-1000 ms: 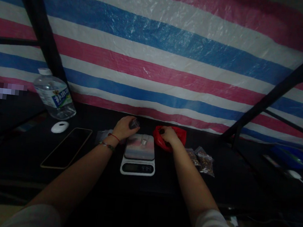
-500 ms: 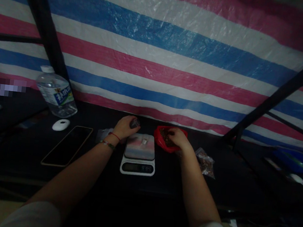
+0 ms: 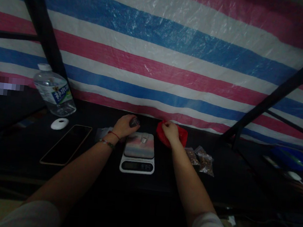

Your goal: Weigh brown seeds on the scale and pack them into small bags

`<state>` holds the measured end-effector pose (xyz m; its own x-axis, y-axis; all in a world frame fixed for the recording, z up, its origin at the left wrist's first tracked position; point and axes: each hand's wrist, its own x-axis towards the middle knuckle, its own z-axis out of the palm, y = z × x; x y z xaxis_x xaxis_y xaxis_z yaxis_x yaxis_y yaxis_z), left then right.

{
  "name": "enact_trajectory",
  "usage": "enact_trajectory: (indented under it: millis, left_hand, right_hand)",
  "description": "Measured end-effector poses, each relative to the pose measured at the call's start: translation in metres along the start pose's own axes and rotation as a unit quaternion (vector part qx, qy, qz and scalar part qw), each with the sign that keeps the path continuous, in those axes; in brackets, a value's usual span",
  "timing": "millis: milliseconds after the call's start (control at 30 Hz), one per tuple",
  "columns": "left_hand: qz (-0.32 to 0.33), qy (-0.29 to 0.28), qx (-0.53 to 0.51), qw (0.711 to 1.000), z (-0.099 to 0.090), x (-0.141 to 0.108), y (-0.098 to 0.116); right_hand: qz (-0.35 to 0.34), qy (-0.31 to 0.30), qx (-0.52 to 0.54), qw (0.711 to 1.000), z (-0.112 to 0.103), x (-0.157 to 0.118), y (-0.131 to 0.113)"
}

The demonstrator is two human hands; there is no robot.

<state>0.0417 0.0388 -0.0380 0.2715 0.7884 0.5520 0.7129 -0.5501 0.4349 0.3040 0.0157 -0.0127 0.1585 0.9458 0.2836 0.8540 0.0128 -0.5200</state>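
Observation:
My left hand is closed around a small dark, shiny object, whose kind I cannot make out, beyond the left back corner of a white digital kitchen scale. A tiny clear cup stands on the scale's platform. To the right of the scale lies an open red plastic bag; its brown contents, seen half a second ago, are now mostly hidden. My right hand is over this bag, fingers pinched at its left rim.
Two small zip bags of brown bits lie right of the red bag. On the left are a phone, a white computer mouse and a large plastic bottle. Striped sheeting hangs behind the black table, between dark metal posts.
My right hand has moved left, from inside the red bag to its left rim, and the rim there is pulled up. A second zip bag has come into sight. My left hand stays put.

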Motion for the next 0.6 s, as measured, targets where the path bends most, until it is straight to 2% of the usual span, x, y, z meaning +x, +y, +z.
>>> enact_trajectory:
  millis: [100, 167, 233, 333, 400, 500, 600]
  left_hand:
    - [-0.004, -0.004, 0.004, 1.000, -0.001, 0.000, 0.001]
    - [-0.002, -0.003, 0.002, 1.000, -0.001, 0.001, 0.001]
    - [-0.003, -0.001, -0.001, 1.000, -0.001, 0.000, 0.001]
    - [-0.004, 0.003, -0.001, 1.000, 0.000, 0.000, 0.000]
    - [-0.006, 0.004, -0.001, 1.000, 0.000, 0.000, -0.001]
    - [-0.007, 0.001, 0.003, 1.000, 0.000, 0.000, -0.001]
    - [-0.007, -0.002, 0.007, 1.000, -0.001, 0.000, 0.000]
  right_hand:
    - [0.017, 0.147, 0.107, 0.983, -0.004, 0.004, 0.013]
    - [0.024, 0.182, 0.162, 0.970, 0.000, 0.002, 0.016]
    - [0.032, 0.128, 0.201, 0.971, 0.007, -0.001, 0.015]
    - [0.041, -0.025, 0.202, 0.978, 0.014, -0.002, 0.015]
    - [0.027, -0.051, 0.146, 0.988, 0.009, 0.002, 0.019]
    - [-0.018, -0.039, 0.012, 0.999, -0.010, 0.012, 0.029]
    - [-0.042, -0.129, -0.076, 0.988, -0.025, 0.018, 0.035]
